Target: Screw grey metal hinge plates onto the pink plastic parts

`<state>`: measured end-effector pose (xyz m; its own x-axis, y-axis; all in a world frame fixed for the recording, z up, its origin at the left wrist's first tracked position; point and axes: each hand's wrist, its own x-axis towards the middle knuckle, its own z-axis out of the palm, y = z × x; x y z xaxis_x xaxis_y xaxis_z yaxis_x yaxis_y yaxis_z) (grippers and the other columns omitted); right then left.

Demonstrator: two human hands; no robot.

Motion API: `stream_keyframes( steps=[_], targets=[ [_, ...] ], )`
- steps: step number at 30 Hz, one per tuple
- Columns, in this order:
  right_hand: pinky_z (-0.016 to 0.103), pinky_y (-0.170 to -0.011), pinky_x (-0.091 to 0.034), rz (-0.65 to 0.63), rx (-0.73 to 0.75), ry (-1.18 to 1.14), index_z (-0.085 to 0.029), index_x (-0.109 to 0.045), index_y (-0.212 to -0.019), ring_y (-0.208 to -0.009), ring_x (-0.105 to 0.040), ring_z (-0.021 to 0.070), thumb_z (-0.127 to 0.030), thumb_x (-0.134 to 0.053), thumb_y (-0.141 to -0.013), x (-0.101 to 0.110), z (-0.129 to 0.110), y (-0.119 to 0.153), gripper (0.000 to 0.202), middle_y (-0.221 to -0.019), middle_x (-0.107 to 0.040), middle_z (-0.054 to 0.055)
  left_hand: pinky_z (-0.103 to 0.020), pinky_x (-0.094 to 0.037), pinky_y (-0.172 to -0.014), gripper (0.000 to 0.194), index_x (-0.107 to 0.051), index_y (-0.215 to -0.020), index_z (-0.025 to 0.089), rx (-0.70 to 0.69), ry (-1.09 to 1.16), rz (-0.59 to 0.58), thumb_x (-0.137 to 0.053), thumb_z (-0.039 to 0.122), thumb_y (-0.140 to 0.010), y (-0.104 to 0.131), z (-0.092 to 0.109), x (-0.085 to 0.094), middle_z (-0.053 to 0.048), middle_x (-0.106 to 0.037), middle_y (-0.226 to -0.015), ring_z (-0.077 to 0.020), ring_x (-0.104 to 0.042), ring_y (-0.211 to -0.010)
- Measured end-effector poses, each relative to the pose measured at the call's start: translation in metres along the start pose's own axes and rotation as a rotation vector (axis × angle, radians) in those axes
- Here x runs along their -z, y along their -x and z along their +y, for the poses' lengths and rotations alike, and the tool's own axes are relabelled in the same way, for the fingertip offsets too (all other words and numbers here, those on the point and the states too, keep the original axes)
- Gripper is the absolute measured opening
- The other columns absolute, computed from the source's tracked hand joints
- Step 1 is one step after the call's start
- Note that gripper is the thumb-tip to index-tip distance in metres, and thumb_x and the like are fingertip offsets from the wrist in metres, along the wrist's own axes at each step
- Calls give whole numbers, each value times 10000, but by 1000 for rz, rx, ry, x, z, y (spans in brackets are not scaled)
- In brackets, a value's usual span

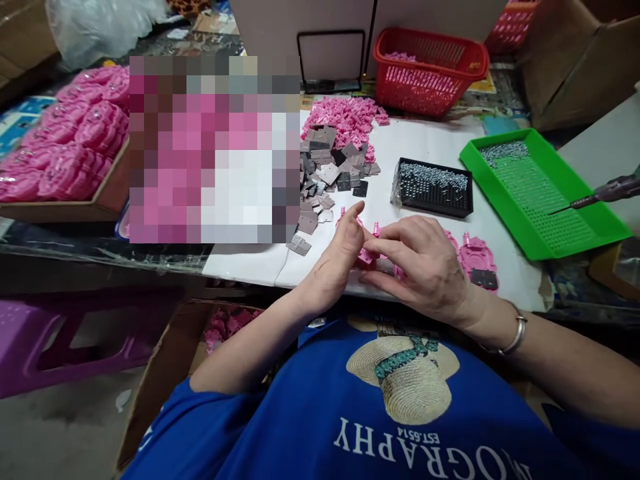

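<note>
Far left of the black tray (435, 205): box (55, 212) loaded with pink parts (75, 147). Left of the black tray: gray plates (327, 173), loose, overlapping; pink bits (345, 120) heaped behind them. Left hand (337, 257) is front-left of the black tray, fingers mostly hidden, so can't tell if it's gripping. Pink piece (367, 255) sits between both hands, also front-left of the black tray. Right hand (425, 267), in front of the black tray, has fingertips pinched on that piece. Red basket (425, 100) behind the black tray. Pink shell (476, 252) with dark plate (483, 279) front-right of it. Green tray (575, 243) right of it, driver (613, 189) tip overhead.
</note>
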<state>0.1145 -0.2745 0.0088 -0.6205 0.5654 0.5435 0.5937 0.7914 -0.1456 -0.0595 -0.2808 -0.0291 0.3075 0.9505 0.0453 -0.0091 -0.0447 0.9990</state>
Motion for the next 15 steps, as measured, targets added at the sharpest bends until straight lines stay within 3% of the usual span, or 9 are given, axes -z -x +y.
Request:
stream_keyframes(
  steps=[5,8,11,15],
  targets=[
    [345,-764,-427,46,-16,-62,-142,-703,-897,-793,-578,174,-249,-605,-920,-4,3,0,147,-861,-687,63,-335,-570,-771,615,-167,-1533,189,34,117,-94,-85,537,-1033,0,2,-2,-100,-640,-1064,-158,-658,-822],
    [271,-711,-458,-7,-330,-421,-138,-697,-922,-763,-611,129,-291,-585,-941,2,6,-2,191,-842,-689,43,-304,-569,-738,574,-318,-1435,190,38,119,-58,-246,576,-1017,0,6,0,-84,-636,-1038,-149,-653,-784],
    [217,-614,-435,-112,-631,-715,-147,-680,-856,-668,-570,93,-366,-588,-934,7,9,-4,250,-757,-658,7,-279,-558,-716,417,-474,-1249,182,-25,99,11,-424,507,-993,2,10,2,-42,-617,-919,-130,-627,-739],
    [210,-622,-437,-197,-705,-860,-145,-667,-812,-668,-545,94,-415,-596,-919,8,12,-6,300,-745,-644,10,-275,-554,-712,312,-523,-1153,184,-63,75,43,-551,417,-947,4,13,2,-51,-619,-951,-131,-620,-768]
  ],
)
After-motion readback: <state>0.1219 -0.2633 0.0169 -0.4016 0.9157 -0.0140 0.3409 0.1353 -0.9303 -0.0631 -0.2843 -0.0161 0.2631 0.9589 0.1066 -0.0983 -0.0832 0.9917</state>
